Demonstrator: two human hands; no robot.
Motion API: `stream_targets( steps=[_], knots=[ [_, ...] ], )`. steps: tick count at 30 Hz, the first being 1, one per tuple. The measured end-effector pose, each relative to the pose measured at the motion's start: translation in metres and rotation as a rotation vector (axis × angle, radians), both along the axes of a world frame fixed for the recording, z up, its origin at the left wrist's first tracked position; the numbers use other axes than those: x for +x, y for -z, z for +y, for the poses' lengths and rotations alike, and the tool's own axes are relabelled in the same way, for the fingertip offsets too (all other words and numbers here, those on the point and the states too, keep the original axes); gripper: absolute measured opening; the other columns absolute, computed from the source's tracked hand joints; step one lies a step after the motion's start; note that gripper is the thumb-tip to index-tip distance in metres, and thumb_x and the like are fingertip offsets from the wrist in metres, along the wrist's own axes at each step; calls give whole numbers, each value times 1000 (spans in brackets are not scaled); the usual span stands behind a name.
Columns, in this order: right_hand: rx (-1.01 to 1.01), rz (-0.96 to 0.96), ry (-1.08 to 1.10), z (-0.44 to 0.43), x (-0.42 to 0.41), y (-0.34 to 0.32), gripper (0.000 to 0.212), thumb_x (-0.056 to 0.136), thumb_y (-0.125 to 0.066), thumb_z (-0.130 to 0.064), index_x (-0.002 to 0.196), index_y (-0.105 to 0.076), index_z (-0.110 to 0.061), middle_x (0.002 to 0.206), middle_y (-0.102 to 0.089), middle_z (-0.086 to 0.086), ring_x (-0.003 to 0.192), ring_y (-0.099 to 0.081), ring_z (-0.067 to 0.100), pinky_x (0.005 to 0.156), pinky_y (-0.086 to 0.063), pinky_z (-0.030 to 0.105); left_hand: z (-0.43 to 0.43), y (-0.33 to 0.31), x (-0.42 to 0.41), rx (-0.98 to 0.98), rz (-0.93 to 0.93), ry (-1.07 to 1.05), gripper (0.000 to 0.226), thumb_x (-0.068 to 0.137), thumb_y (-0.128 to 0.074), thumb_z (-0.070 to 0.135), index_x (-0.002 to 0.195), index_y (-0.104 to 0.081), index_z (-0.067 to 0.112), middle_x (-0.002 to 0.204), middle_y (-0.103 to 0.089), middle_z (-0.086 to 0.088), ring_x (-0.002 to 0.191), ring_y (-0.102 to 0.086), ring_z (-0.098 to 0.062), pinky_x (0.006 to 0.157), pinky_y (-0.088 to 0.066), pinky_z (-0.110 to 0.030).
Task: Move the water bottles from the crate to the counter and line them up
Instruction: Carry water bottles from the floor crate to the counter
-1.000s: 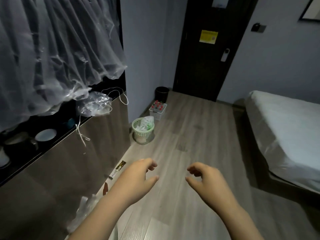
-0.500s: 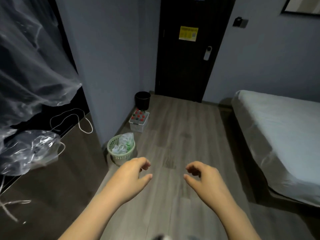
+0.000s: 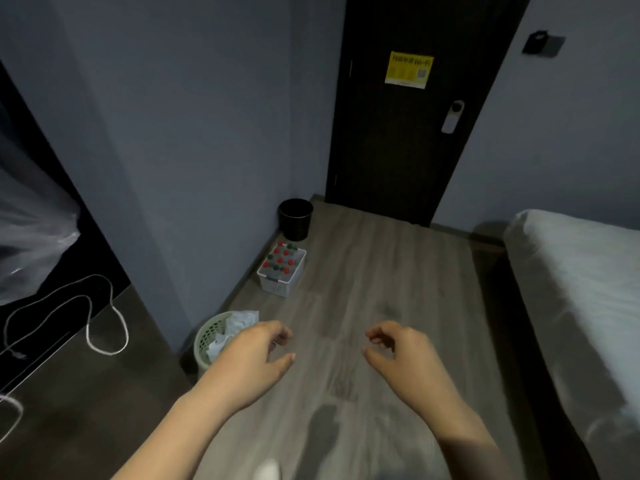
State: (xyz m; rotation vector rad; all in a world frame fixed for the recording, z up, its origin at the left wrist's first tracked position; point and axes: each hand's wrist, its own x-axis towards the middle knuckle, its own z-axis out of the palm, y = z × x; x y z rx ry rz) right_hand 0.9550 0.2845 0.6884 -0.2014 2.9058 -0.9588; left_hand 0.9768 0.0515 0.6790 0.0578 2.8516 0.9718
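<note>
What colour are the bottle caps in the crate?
Mostly red caps, a few dark green, in the white crate; head view.

Dim light. Grey plank floor (image 3: 381, 271), blue-grey walls (image 3: 207, 133). Dark door (image 3: 398, 150) well beyond right grip (image 3: 408, 358); white bed (image 3: 571, 271) to its right.

Open floor (image 3: 381, 271) up to the crate (image 3: 277, 288) — wall (image 3: 207, 133) left, bin (image 3: 295, 220) behind, bed (image 3: 571, 271) right

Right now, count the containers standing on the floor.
3: black bin in the corner, crate of bottles before it, green basket nearest, partly behind the left hand. More may sit out of view.
</note>
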Motion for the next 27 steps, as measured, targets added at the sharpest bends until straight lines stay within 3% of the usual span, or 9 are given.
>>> stream_targets(
  steps=[6, 10, 13, 18, 22, 27],
  knots=[
    [18, -33, 39, -15, -141, 16, 23, 82, -66, -22, 104, -68, -16, 96, -69, -4, 95, -64, 11, 86, -50, 27, -20, 21, -147, 16, 10, -22, 24, 83, -65, 32, 106, -59, 25, 104, -61, 9, 96, -59, -8, 78, -41, -19],
    [23, -25, 40, -25, -222, 20, 19, 81, -70, -23, 99, -69, -17, 80, -60, -16, 81, -59, 6, 77, -47, 19, -36, 20, -236, 63, -30, -17, 19, 82, -67, 26, 96, -54, 28, 102, -62, 5, 96, -60, -12, 86, -47, -24],
    [51, -46, 25, -27, -278, 23, 20, 83, -69, -30, 101, -67, -22, 91, -66, -12, 85, -61, 1, 80, -51, 19, -45, 24, -293, 93, -55, -32, 19, 82, -67, 24, 94, -54, 29, 105, -62, 3, 97, -60, -12, 89, -48, -25],
    [70, -84, -1, -26, -372, 38, 20, 83, -68, -34, 101, -67, -24, 90, -66, -13, 84, -61, -1, 78, -52, 18, -49, 38, -373, 103, -116, -89, 19, 82, -67, 24, 99, -58, 28, 104, -61, 9, 100, -59, -9, 88, -48, -25],
    [44, -85, -60, -17, -465, 49, 19, 83, -69, -29, 100, -67, -21, 90, -66, -11, 83, -61, 1, 75, -50, 16, -46, 47, -449, 69, -98, -119, 19, 80, -68, 25, 97, -60, 29, 101, -63, 9, 96, -60, -11, 87, -49, -27],
    [37, -91, -137, -1, -585, 52, 17, 82, -69, -24, 97, -68, -18, 88, -67, -5, 81, -62, 8, 76, -52, 24, -33, 50, -542, 53, -122, -192, 32, 68, -57, 37, 94, -67, 20, 98, -68, 2, 89, -65, -15, 83, -53, -36]
  ],
)
